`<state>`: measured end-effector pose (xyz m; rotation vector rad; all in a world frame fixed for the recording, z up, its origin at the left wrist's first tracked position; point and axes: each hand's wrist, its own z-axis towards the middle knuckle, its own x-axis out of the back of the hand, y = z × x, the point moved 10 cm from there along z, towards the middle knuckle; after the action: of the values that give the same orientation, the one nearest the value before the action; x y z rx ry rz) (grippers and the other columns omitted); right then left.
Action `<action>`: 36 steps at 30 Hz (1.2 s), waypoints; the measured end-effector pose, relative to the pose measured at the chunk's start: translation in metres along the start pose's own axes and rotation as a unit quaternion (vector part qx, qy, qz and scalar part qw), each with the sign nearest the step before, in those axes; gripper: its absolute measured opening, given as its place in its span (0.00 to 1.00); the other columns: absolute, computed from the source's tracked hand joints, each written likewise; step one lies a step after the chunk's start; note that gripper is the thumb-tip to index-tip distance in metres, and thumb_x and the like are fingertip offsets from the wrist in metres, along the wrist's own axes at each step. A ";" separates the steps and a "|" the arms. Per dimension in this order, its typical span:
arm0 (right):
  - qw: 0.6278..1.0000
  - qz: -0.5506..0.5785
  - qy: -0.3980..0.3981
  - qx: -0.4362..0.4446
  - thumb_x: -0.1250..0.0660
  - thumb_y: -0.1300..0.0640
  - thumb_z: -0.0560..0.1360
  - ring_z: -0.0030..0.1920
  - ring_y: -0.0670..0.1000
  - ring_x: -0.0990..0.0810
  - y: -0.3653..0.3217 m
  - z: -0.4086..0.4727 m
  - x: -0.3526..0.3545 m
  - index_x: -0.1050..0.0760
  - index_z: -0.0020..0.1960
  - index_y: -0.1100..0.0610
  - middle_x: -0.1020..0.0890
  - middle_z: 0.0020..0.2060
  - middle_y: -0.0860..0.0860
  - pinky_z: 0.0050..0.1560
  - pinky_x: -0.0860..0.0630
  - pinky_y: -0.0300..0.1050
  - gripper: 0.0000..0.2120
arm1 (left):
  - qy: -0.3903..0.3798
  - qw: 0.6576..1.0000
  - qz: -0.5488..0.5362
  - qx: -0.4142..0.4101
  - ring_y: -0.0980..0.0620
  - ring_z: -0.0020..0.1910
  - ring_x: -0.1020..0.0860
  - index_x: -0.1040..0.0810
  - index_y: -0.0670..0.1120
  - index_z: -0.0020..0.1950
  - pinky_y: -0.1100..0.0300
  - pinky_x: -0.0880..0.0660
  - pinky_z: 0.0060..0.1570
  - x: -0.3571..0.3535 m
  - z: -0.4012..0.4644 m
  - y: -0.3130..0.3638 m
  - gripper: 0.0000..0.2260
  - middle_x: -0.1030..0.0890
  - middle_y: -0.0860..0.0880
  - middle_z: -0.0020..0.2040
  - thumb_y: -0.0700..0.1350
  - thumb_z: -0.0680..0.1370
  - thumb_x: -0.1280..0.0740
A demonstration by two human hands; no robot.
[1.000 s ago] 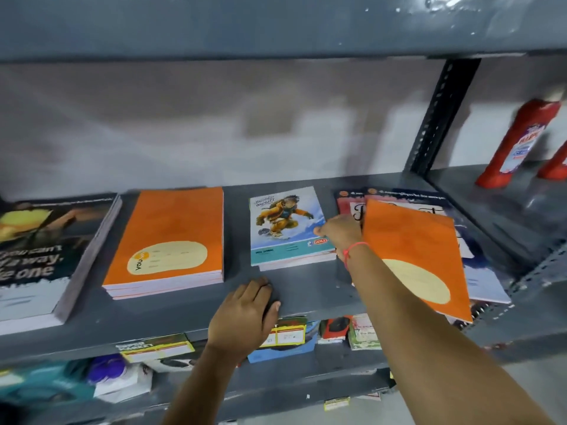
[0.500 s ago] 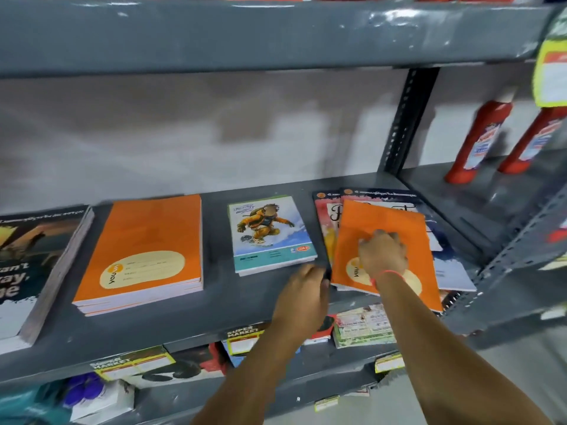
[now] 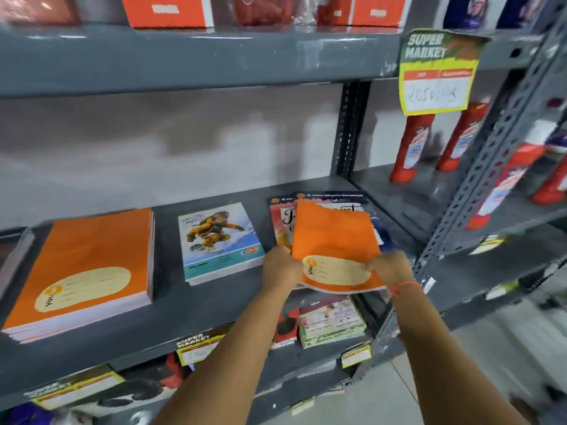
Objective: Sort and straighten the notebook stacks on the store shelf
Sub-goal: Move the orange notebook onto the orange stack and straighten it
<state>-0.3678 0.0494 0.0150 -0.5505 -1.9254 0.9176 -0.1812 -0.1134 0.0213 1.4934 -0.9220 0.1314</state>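
Note:
A loose orange notebook [image 3: 333, 240] with a cream label lies tilted on top of the right-hand stack of patterned notebooks [image 3: 329, 197]. My left hand [image 3: 280, 266] grips its near left edge and my right hand [image 3: 389, 266], with a red thread on the wrist, grips its near right corner. The near edge is raised a little off the stack. A stack of matching orange notebooks [image 3: 89, 265] lies at the left of the grey shelf [image 3: 171, 311]. Between the two sits a short stack with a snowboarder cover [image 3: 219, 240].
An upright shelf post [image 3: 349, 130] stands behind the right stack. Red bottles [image 3: 412, 145] fill the neighbouring bay to the right. A yellow price sign [image 3: 437, 72] hangs from the shelf above. Packets and price tags [image 3: 333, 323] sit on the shelf below.
My left hand came off the shelf's front edge and took the orange notebook's left edge. My right hand slid from the cover to its near right corner, and the near edge lifted.

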 end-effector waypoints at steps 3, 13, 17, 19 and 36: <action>0.999 0.046 0.005 0.004 0.30 0.69 0.65 0.47 0.57 0.25 -0.009 0.001 0.008 0.25 0.57 0.69 0.20 0.50 0.62 0.47 0.31 0.48 0.20 | 0.002 1.000 0.002 -0.022 0.50 0.30 0.28 0.27 0.42 0.34 0.62 0.39 0.23 0.011 -0.006 0.015 0.06 0.27 0.48 0.30 0.35 0.70 0.37; 0.970 0.083 -0.131 0.189 0.30 0.69 0.62 0.39 0.53 0.26 -0.146 -0.075 -0.102 0.23 0.37 0.61 0.24 0.37 0.56 0.43 0.33 0.45 0.06 | 0.131 0.987 -0.087 -0.021 0.44 0.40 0.22 0.25 0.46 0.29 0.54 0.26 0.41 0.187 -0.027 -0.035 0.06 0.19 0.42 0.38 0.38 0.66 0.34; 0.954 0.050 -0.179 0.234 0.30 0.68 0.63 0.36 0.52 0.26 -0.189 -0.138 -0.196 0.22 0.32 0.63 0.24 0.33 0.55 0.40 0.33 0.43 0.03 | 0.189 0.977 -0.085 0.039 0.48 0.36 0.30 0.28 0.46 0.27 0.57 0.32 0.39 0.278 -0.037 -0.107 0.03 0.28 0.46 0.30 0.41 0.61 0.35; 0.949 0.021 -0.192 0.248 0.30 0.67 0.64 0.35 0.53 0.25 -0.200 -0.164 -0.240 0.21 0.40 0.68 0.23 0.35 0.56 0.33 0.33 0.39 0.05 | 0.218 0.969 -0.095 0.059 0.48 0.37 0.35 0.27 0.46 0.30 0.56 0.35 0.38 0.312 -0.043 -0.140 0.04 0.30 0.43 0.33 0.43 0.58 0.39; 0.932 -0.178 -0.173 0.263 0.31 0.48 0.70 0.49 0.58 0.21 -0.187 -0.219 -0.340 0.25 0.52 0.59 0.22 0.51 0.56 0.46 0.22 0.48 0.17 | 0.140 0.978 0.031 0.153 0.49 0.35 0.24 0.29 0.46 0.33 0.54 0.24 0.39 0.364 -0.033 -0.259 0.11 0.24 0.47 0.33 0.45 0.68 0.28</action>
<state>-0.0121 -0.2172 0.0459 0.2867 -1.8795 1.2811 0.2323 -0.2861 0.0380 1.6764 -0.7426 0.5366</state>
